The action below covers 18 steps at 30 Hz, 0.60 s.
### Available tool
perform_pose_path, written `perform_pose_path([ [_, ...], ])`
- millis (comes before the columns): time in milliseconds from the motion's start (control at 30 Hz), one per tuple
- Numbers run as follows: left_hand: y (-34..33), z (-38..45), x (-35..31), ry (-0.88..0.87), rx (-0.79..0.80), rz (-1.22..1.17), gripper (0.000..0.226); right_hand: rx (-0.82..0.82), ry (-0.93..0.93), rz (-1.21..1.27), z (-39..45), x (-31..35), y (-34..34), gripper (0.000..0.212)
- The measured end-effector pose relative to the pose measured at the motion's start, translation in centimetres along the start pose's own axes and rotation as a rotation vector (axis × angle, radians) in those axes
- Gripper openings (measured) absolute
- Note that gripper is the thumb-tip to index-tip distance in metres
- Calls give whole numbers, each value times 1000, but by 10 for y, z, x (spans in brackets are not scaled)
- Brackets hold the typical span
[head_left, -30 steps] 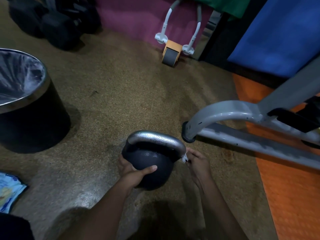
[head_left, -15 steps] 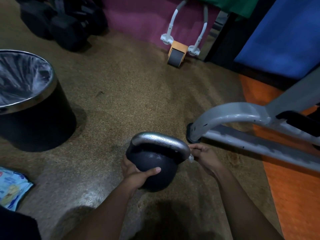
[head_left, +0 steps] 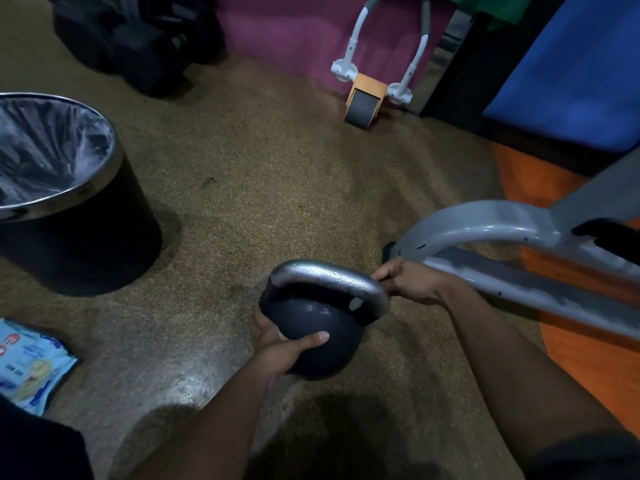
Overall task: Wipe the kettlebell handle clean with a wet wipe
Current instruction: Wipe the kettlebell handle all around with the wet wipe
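Observation:
A black kettlebell with a silver handle stands on the speckled floor at the lower middle. My left hand cups the near left side of the ball, thumb laid across its front. My right hand is at the handle's right bend, fingers curled around a white wet wipe; a small white bit of the wipe shows inside the handle loop. Most of the wipe is hidden by my fingers and the handle.
A black bin with a clear liner stands at the left. A blue wipes pack lies at the lower left. A grey bench frame is close on the right, over an orange mat. An ab roller and dark dumbbells are at the back.
My right hand has slid up from the lower right foot of the handle to its upper right bend. My left hand keeps its hold on the ball.

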State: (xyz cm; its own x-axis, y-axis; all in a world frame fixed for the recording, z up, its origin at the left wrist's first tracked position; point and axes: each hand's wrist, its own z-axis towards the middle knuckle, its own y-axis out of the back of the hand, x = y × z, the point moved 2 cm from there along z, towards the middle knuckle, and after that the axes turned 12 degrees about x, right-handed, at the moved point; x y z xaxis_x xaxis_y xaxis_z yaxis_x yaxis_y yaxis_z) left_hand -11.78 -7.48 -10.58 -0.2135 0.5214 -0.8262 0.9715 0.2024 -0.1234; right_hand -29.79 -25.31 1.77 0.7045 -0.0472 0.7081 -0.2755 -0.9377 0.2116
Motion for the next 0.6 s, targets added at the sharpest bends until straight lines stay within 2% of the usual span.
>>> perform_pose_path([
  [400, -2, -2, -4, -34, -10, -12, 162, 202, -180, -160, 18, 22, 5, 22],
  [500, -2, -2, -5, -48, -17, -7, 162, 170, -241, -232, 23, 27, 5, 29],
  [600, -2, -3, -5, -34, -15, -5, 164, 140, -249, -220, 18, 31, 8, 23],
])
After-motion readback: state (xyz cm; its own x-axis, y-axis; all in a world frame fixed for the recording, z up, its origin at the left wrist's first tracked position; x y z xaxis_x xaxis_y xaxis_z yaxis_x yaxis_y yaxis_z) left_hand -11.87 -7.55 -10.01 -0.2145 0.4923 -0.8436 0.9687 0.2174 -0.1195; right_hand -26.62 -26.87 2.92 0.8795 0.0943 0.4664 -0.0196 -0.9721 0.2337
